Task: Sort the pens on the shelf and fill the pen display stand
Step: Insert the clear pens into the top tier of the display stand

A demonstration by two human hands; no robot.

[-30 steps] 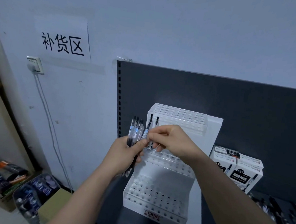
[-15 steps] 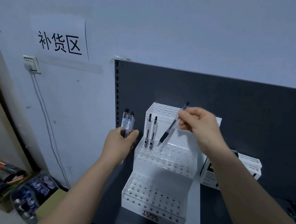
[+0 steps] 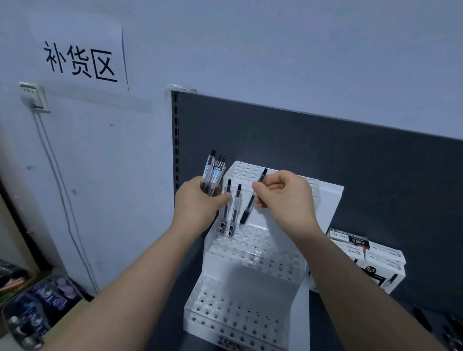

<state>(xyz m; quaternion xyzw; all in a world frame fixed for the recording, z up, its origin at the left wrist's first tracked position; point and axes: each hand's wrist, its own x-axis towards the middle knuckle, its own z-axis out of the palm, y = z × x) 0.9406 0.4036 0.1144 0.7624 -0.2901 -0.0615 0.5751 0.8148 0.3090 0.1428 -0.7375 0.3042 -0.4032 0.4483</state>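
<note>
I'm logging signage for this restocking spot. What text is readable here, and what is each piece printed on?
"补货区": paper sign on the wall.
"TOME": red, front edge of the pen display stand; line beneath too small.
"0.5": white pen box right of the stand.
Unreadable: other box print, labels on the pens in the left hand, packs at lower left.

A stepped display stand (image 3: 241, 329) sits on the shelf (image 3: 331, 333) before the back panel (image 3: 362, 170). Two pens (image 3: 236, 203) stand upright in its middle step, at the left end. Just right of them the right hand (image 3: 286, 198) holds a single pen (image 3: 247, 212) tilted over that step. The left hand (image 3: 198, 203) grips a bunch of pens (image 3: 215, 171) at the stand's left. Boxes (image 3: 377, 265) lie right of the stand.
</note>
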